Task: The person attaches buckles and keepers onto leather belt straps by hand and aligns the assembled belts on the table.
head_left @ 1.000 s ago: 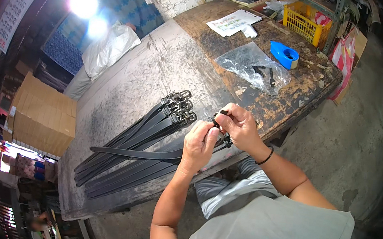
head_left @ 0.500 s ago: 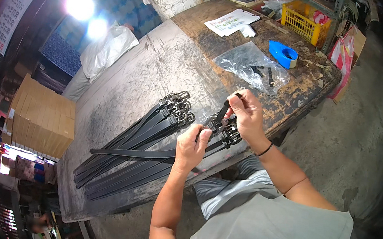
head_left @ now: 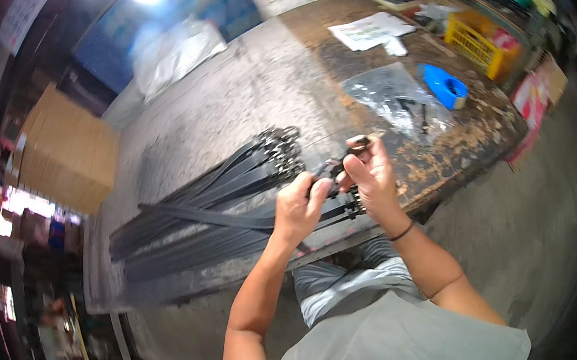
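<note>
Holding the black strap (head_left: 227,217) near its right-hand end, the left hand (head_left: 297,206) has its grip closed, thumb set against curled fingers, while the right hand (head_left: 374,179) pinches a small dark piece (head_left: 358,142) between thumb and fingertips just beyond it. Blur hides whether that piece is joined to the strap. From the left hand the strap runs leftward across a pile of similar straps (head_left: 202,184) on the table (head_left: 205,103), whose shiny buckles (head_left: 283,152) cluster at the pile's right end; more straps (head_left: 187,257) lie along the table's near edge.

Judging by its looks, the strap should be light, easy to bend along its flat face but stiffer edgewise, with a smooth surface that may slide a little under dry fingers. It does not seem fragile, though its long tail would probably drag over the pile. The surest hold looks to be flat between thumb and the side of the forefinger, close to the end, pressing the faces rather than the edges. The small dark piece probably suits a fingertip pinch, since a wider hold would cover it
</note>
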Motion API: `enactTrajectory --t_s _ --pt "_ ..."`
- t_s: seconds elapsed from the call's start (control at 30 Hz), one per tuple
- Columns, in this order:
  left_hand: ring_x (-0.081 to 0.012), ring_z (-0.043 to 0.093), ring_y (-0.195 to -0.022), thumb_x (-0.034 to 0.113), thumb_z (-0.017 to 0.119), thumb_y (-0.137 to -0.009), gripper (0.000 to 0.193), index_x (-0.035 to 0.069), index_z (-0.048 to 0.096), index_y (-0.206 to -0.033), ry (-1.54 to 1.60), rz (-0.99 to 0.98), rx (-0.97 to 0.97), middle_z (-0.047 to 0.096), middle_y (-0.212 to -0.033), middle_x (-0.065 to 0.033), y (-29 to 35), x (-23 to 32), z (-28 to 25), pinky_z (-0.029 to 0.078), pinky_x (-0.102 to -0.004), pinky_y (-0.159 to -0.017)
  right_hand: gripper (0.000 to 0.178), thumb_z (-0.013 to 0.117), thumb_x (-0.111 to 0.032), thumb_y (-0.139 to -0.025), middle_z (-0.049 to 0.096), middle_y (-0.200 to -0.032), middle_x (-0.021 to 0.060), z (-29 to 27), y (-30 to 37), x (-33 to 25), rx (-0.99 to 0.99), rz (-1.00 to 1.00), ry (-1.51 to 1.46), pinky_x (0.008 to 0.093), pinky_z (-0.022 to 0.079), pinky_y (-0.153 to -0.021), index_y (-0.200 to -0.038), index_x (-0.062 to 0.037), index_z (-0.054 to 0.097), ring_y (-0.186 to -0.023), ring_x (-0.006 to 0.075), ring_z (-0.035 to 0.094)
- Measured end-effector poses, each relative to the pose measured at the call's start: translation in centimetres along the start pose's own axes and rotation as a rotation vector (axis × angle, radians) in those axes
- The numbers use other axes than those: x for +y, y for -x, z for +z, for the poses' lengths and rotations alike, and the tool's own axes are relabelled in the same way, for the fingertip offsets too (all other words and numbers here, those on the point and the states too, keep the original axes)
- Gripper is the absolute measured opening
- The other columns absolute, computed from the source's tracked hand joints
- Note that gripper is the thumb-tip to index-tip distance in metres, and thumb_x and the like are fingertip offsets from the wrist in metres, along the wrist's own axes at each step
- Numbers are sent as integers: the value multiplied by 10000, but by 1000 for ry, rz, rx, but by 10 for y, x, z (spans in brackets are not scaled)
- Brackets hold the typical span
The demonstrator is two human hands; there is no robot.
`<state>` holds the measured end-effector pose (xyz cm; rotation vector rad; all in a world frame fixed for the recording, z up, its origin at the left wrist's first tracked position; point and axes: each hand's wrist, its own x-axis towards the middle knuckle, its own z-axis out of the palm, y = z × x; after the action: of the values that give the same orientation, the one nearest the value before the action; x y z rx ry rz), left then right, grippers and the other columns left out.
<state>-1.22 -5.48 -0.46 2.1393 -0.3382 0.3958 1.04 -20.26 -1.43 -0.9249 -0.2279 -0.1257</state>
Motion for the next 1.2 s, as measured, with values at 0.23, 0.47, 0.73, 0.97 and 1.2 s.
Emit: enactTrajectory --t_s 0.23,0.47,0.73,0.97,1.2 --pt "-318 619 -776 462 800 -592 601 39 573 -953 -273 150 -11 616 -841 -116 18 -58 7 500 -373 -673 133 620 -137 -882 535 -742 -43 -58 -14 -23 264 -2 233 175 425 -457 -995 -144 550 -580 29 496" --pt "-280 592 -693 621 681 -601 584 85 536 -783 -607 80 -85 543 -735 -85 79 -129 -42 481 -385 -599 154 663 -241 -865 465 -687 -74 -206 -50 -58 440 62 378 142 346 -431 -893 -153 540 -533 6 417" --pt "-261 498 -610 653 655 -524 664 67 600 -831 -938 124 -12 448 -663 -76 119 -175 -150 398 -374 -553 200 678 -171 -829 522 -673 -17 -114 -25 -19 400 215 311 201 422 -391 -901 -116 501 -489 67 494" --pt "-320 484 -793 621 658 -528 653 92 569 -900 -1092 38 -76 484 -801 -98 137 -213 -218 385 -429 -693 258 670 -182 -835 574 -719 36 -90 -3 44 254 384 395 218 422 -380 -998 -58 513 -481 82 528" --pt "-344 510 -1063 277 732 -724 436 47 594 -1068 -888 29 42 571 -1096 -154 112 -186 -175 388 -443 -923 214 592 -241 -862 621 -791 111 -186 -59 14 438 -166 1248 329 469 -676 -927 -38 608 -702 208 590"
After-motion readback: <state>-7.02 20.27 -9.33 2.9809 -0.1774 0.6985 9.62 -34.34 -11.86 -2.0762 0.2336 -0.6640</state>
